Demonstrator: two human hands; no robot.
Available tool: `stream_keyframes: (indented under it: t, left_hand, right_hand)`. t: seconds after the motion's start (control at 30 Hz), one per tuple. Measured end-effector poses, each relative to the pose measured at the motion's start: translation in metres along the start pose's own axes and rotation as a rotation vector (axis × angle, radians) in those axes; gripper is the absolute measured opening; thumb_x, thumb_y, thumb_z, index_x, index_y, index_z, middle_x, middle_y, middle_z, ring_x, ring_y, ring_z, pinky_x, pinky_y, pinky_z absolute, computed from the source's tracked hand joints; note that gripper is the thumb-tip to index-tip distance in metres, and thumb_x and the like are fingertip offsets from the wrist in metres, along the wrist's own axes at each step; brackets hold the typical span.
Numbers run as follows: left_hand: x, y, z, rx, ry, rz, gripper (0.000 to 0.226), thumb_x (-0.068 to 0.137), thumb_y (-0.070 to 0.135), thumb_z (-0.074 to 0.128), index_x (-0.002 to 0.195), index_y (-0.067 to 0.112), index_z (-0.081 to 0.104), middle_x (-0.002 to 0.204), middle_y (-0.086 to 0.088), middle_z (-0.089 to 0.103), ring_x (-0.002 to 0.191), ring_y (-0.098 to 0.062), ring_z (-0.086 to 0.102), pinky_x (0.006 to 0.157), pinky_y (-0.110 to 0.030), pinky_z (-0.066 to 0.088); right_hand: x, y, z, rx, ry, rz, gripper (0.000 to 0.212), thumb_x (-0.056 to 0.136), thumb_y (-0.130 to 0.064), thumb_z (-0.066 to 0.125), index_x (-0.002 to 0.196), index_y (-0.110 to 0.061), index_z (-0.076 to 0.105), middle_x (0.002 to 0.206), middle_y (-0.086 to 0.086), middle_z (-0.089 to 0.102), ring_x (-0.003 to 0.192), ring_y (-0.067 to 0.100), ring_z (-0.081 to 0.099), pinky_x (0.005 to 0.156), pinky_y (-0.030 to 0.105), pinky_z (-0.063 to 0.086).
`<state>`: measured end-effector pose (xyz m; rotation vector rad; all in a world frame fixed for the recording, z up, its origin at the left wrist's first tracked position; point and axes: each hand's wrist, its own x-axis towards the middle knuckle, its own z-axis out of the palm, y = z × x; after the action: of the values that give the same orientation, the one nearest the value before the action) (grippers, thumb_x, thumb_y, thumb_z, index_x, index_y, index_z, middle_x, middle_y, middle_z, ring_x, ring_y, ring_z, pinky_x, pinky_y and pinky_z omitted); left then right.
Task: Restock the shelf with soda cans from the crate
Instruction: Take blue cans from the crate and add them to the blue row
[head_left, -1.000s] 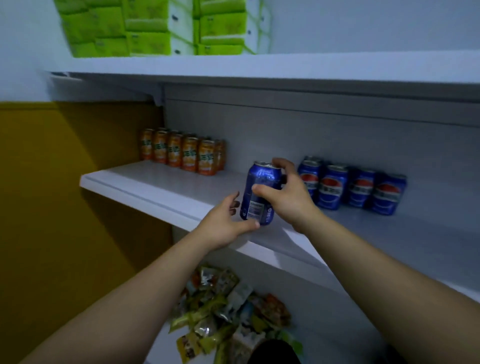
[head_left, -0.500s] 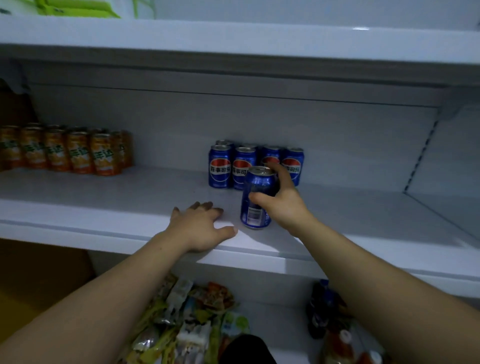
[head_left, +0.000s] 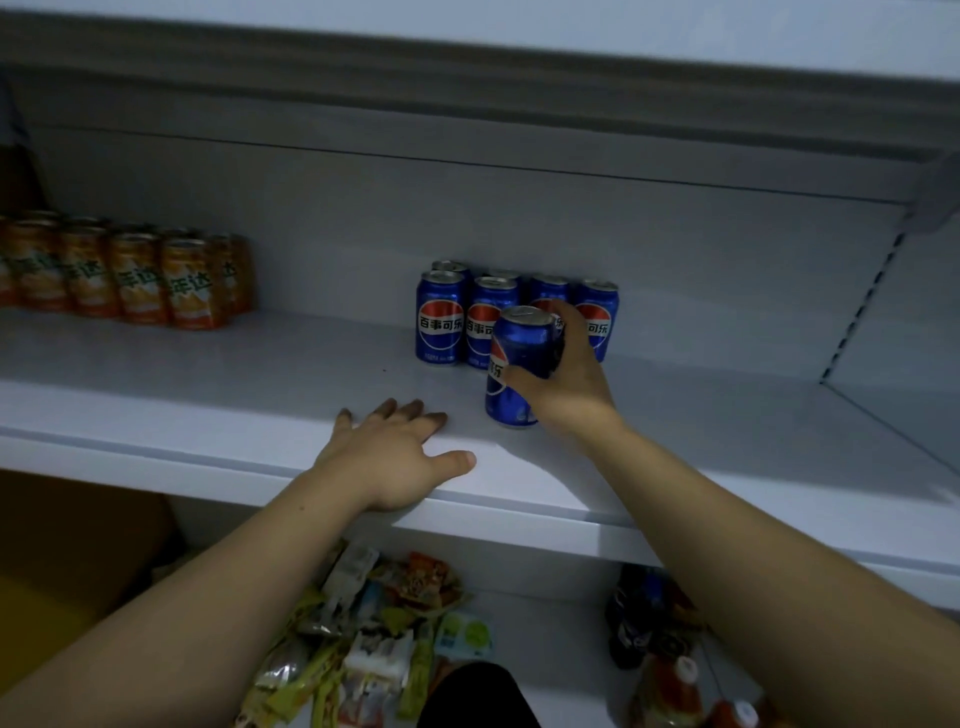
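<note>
One blue can (head_left: 511, 387) now shelved, still gripped

Dim light, pale grey back wall (head_left: 363, 208), slotted upright (head_left: 862, 306) at right.

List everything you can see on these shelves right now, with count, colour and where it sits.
held can: one, blue, front of the blue group, standing on the shelf
blue cans: at least six, rear centre
orange cans: at least five, rear left
shelf: one, white, middle
snack packets: many, mixed colours, lower shelf
bottles: several, dark, lower right
left hand: flat on shelf edge
right hand: gripping held can
</note>
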<state>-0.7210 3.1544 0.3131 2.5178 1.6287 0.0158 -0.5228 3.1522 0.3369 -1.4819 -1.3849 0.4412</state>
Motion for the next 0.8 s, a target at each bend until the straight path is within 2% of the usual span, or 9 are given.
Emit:
stream_keyframes:
  t: [0.03, 0.17, 0.3, 0.4, 0.53, 0.6, 0.7, 0.8]
  left_hand:
    - [0.0, 0.0, 0.0, 0.0, 0.001, 0.0, 0.074, 0.085, 0.077, 0.022, 0.149, 0.041, 0.015, 0.161, 0.008, 0.007, 0.148, -0.019, 0.005, 0.115, -0.055, 0.0]
    - [0.0, -0.001, 0.0, 0.0, -0.005, 0.001, 0.075, 0.084, 0.077, 0.022, 0.149, 0.041, 0.015, 0.161, 0.008, 0.007, 0.148, -0.019, 0.005, 0.115, -0.055, 0.0]
    - [-0.001, 0.0, -0.001, 0.011, -0.005, 0.007, 0.075, 0.084, 0.077, 0.02, 0.15, 0.041, 0.014, 0.161, 0.008, 0.006, 0.148, -0.019, 0.005, 0.115, -0.055, 0.001]
    - [-0.001, 0.0, -0.001, 0.012, -0.004, 0.008, 0.075, 0.084, 0.077, 0.02, 0.15, 0.041, 0.014, 0.161, 0.008, 0.005, 0.148, -0.019, 0.004, 0.116, -0.055, 0.001]
    - [-0.001, -0.001, 0.0, 0.007, -0.004, 0.008, 0.076, 0.084, 0.077, 0.019, 0.15, 0.041, 0.013, 0.161, 0.008, 0.005, 0.148, -0.018, 0.003, 0.116, -0.055, 0.0]
    - [-0.001, -0.001, 0.0, 0.008, -0.006, 0.006, 0.076, 0.084, 0.077, 0.019, 0.15, 0.04, 0.013, 0.161, 0.008, 0.004, 0.148, -0.018, 0.003, 0.116, -0.055, 0.0]
    - [-0.001, -0.001, -0.001, 0.005, -0.006, 0.009, 0.076, 0.084, 0.077, 0.019, 0.15, 0.04, 0.013, 0.161, 0.008, 0.004, 0.148, -0.018, 0.002, 0.116, -0.055, 0.0]
    - [-0.002, 0.0, -0.001, -0.004, -0.005, 0.012, 0.075, 0.084, 0.077, 0.02, 0.15, 0.04, 0.013, 0.161, 0.008, 0.004, 0.148, -0.018, 0.002, 0.116, -0.055, -0.001]
  right_hand:
    - [0.002, 0.002, 0.0, 0.004, -0.003, -0.008, 0.089, 0.077, -0.026, 0.076, 0.146, -0.036, 0.021, 0.145, 0.001, 0.041, 0.127, 0.023, 0.049, 0.102, 0.043, 0.047]
    - [0.006, 0.004, 0.001, -0.159, 0.056, -0.041, 0.096, 0.074, -0.037, 0.079, 0.148, -0.036, 0.018, 0.152, 0.002, 0.022, 0.131, 0.024, 0.042, 0.104, 0.036, 0.044]
    - [0.011, 0.008, -0.004, -0.171, 0.017, -0.091, 0.083, 0.083, -0.034, 0.072, 0.147, -0.038, 0.019, 0.149, -0.002, 0.035, 0.129, 0.022, 0.046, 0.1, 0.038, 0.048]
    - [0.016, 0.013, -0.01, -0.296, 0.015, -0.116, 0.076, 0.089, -0.034, 0.064, 0.149, -0.034, 0.018, 0.151, 0.002, 0.031, 0.13, 0.025, 0.044, 0.101, 0.041, 0.046]
    - [0.022, 0.019, -0.015, -0.369, -0.018, -0.105, 0.092, 0.081, -0.037, 0.074, 0.151, -0.032, 0.013, 0.153, 0.006, 0.016, 0.133, 0.029, 0.04, 0.105, 0.041, 0.043]
    - [0.028, 0.021, -0.017, -0.355, -0.021, -0.091, 0.098, 0.078, -0.033, 0.078, 0.151, -0.032, 0.013, 0.153, 0.007, 0.02, 0.133, 0.028, 0.041, 0.104, 0.039, 0.042]
    - [0.039, 0.026, -0.016, -0.309, -0.014, -0.083, 0.095, 0.081, -0.022, 0.077, 0.152, -0.026, 0.013, 0.151, 0.007, 0.031, 0.132, 0.025, 0.043, 0.096, 0.029, 0.04]
    - [0.051, 0.032, -0.014, -0.313, -0.026, -0.059, 0.093, 0.084, -0.017, 0.073, 0.152, -0.024, 0.011, 0.151, 0.006, 0.035, 0.133, 0.024, 0.043, 0.097, 0.031, 0.041]
